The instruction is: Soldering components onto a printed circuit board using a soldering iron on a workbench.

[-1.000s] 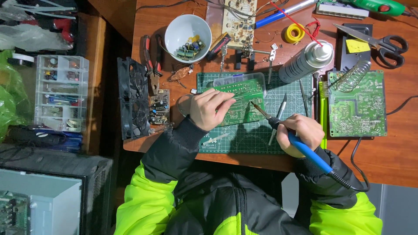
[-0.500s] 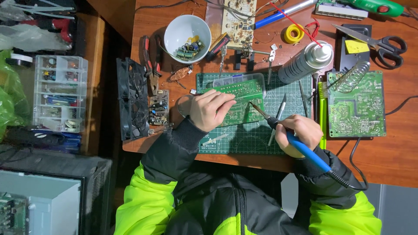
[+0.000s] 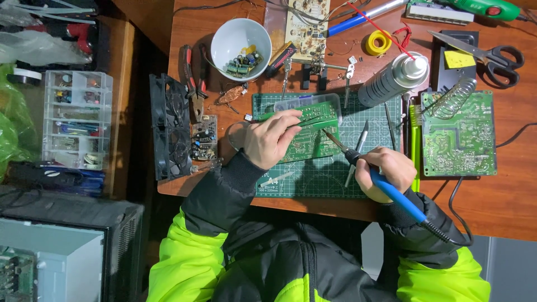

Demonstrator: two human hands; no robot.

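At frame centre the right hand grips a blue-handled soldering iron; its long axis runs diagonally, tip pointing upper left onto the green circuit board. The left hand pinches tweezers lying left-to-right across the board on the worktop.

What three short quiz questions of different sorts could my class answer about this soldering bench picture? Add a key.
1. True or false: the right hand holds a blue-handled soldering iron.
2. What does the white bowl contain? A) water B) small electronic parts C) screws only
3. Which object does the left hand rest on?

Key:
1. True; its tip points at the board.
2. B.
3. The green circuit board lying on the green cutting mat, with a thin tool pinched in its fingers.
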